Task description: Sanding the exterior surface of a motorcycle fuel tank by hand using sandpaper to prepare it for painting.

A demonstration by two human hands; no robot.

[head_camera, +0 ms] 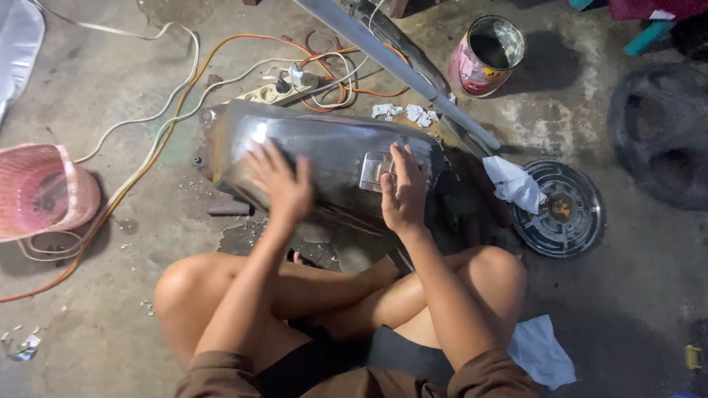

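A bare-metal motorcycle fuel tank lies on its side on the concrete floor in front of my crossed legs. My left hand is pressed flat on the tank's left side, fingers spread; it looks blurred. My right hand rests on the tank next to the square metal filler cap, fingers together and pointing away from me. Neither hand holds a tool that I can see.
A power strip with white and orange cables lies behind the tank. A paint can, a long metal bar, a pink basket, a round black fan grille with a white rag, and a tyre surround me.
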